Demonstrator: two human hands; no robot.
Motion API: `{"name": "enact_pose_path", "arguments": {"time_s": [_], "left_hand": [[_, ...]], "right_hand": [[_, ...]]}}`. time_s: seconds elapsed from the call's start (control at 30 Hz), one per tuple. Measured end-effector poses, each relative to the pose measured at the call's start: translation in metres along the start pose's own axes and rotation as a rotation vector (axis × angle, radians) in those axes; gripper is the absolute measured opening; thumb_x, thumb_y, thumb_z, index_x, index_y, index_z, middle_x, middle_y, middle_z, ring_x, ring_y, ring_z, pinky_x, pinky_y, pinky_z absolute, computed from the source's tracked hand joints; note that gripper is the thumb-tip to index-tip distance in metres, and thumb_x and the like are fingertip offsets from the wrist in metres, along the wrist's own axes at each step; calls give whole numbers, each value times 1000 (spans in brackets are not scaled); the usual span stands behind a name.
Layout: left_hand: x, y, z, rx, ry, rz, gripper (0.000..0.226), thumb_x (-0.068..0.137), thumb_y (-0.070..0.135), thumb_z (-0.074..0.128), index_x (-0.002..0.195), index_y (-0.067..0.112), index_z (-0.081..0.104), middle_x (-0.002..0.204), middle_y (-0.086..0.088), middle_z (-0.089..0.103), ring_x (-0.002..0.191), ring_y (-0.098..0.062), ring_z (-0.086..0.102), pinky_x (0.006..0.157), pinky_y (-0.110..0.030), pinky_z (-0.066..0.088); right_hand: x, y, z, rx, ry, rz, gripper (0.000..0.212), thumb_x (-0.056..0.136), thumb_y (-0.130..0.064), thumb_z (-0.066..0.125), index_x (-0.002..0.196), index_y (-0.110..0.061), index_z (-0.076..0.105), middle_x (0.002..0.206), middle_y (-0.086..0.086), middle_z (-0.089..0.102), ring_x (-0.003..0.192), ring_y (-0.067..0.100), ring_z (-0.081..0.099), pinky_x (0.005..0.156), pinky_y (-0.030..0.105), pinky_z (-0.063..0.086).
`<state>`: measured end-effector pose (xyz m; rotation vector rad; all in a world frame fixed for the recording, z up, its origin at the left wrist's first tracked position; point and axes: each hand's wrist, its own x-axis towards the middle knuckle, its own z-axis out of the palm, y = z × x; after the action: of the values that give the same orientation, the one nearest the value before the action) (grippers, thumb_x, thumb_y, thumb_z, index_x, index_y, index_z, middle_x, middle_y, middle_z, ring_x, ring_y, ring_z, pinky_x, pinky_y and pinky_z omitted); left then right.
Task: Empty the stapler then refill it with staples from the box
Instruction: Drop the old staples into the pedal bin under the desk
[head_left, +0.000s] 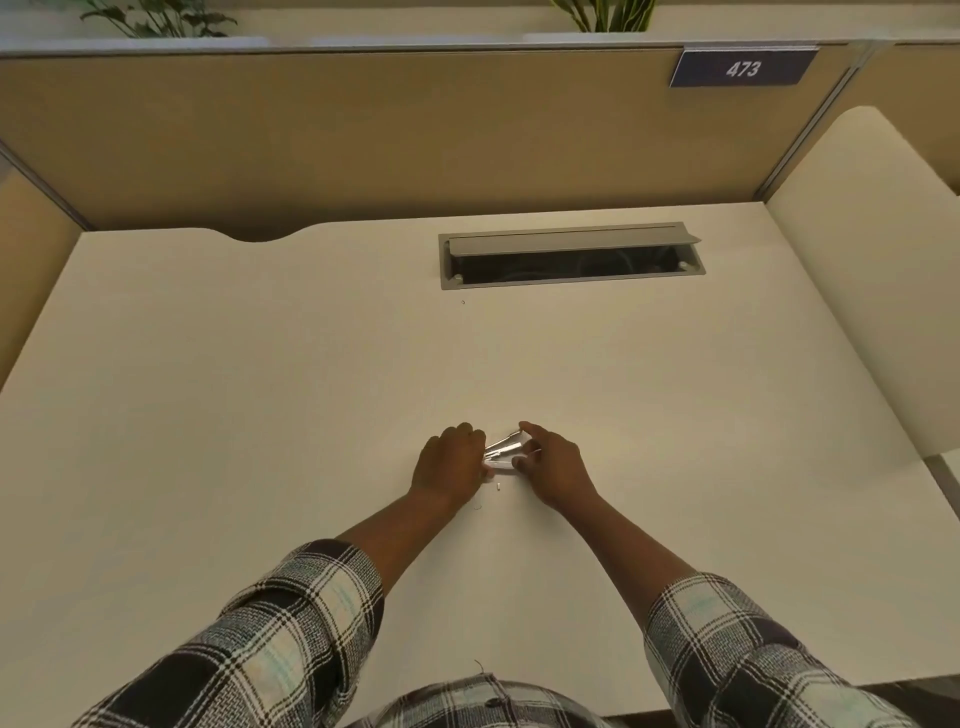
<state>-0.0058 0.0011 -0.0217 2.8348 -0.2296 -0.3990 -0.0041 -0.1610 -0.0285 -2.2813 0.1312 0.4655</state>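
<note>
A small stapler (503, 448) with a shiny metal top lies open between both hands at the middle of the white desk (260, 415). My left hand (451, 467) grips its left end with curled fingers. My right hand (553, 465) holds its right end, index finger stretched over the raised metal arm. A white base or a small box shows just under the metal part; I cannot tell which. A tiny loose staple piece (498, 487) lies on the desk just below the hands.
A grey cable hatch (569, 257) with its lid raised is set into the desk at the back. Tan partition walls enclose the desk, with a blue "473" sign (743, 67) at the top right. A white side panel (862, 260) stands at the right.
</note>
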Motion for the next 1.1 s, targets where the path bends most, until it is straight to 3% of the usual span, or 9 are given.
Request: {"name": "enact_pose_path", "arguments": {"time_s": [0.17,0.27,0.37,0.43,0.5,0.63,0.73,1.0,1.1], "left_hand": [[-12,-4,2,-125,75,26,21,80,19,68,96,13,57,98,-5,57,88,-27,59,70,-38,49],[-25,-10,9,-188,37,49,14,81,11,66,93,16,62,93,-1,62,84,-20,63,67,-26,43],[-36,-14,15,-251,-43,8,13,82,14,65,94,19,67,91,2,70,85,-15,65,90,-22,44],[-41,-13,19,-265,-80,5,9,86,15,63,93,18,66,96,-2,68,90,-18,63,87,-17,42],[-43,-12,22,-249,-68,-21,12,85,17,65,95,14,71,99,-4,65,96,-19,59,89,-23,41],[-45,-10,27,-310,-62,-134,10,80,10,68,87,13,74,87,-2,67,83,-15,58,73,-24,45],[-45,-10,34,-336,-70,-175,11,81,9,65,80,14,74,82,-1,73,87,-17,65,76,-28,52],[-51,-7,39,-160,-95,-23,21,82,-2,46,92,5,64,103,-13,59,97,-28,58,77,-37,46],[-53,-8,41,-78,-104,36,23,82,-1,42,97,5,59,105,-12,56,98,-28,56,74,-37,45]], "right_hand": [[-11,1,2,-134,102,-149,32,85,-14,66,116,-14,59,102,3,59,85,15,52,73,23,35],[-18,2,10,-269,77,-235,12,88,-15,60,98,-11,65,94,8,61,82,26,60,67,27,35],[-24,0,22,-378,-3,-235,16,90,-22,58,95,-11,68,93,10,63,86,29,61,66,27,34],[-26,0,28,-397,2,-203,19,90,-27,58,95,-10,66,95,10,63,88,28,61,66,28,35],[-27,-1,32,-403,21,-179,20,91,-27,57,96,-9,65,97,11,62,90,29,60,66,29,35],[-28,-4,36,-386,42,-170,17,93,-19,54,97,-7,65,98,13,64,92,30,61,68,28,33],[-30,0,39,-369,38,-165,16,95,-16,49,96,-6,61,101,12,61,91,29,59,67,27,32],[-32,6,33,-383,-80,-230,11,95,-12,47,95,-7,57,103,12,60,91,26,57,66,25,31],[-33,5,26,-325,-87,-182,9,93,-15,51,90,-11,58,97,10,64,86,27,60,64,31,38]]}}
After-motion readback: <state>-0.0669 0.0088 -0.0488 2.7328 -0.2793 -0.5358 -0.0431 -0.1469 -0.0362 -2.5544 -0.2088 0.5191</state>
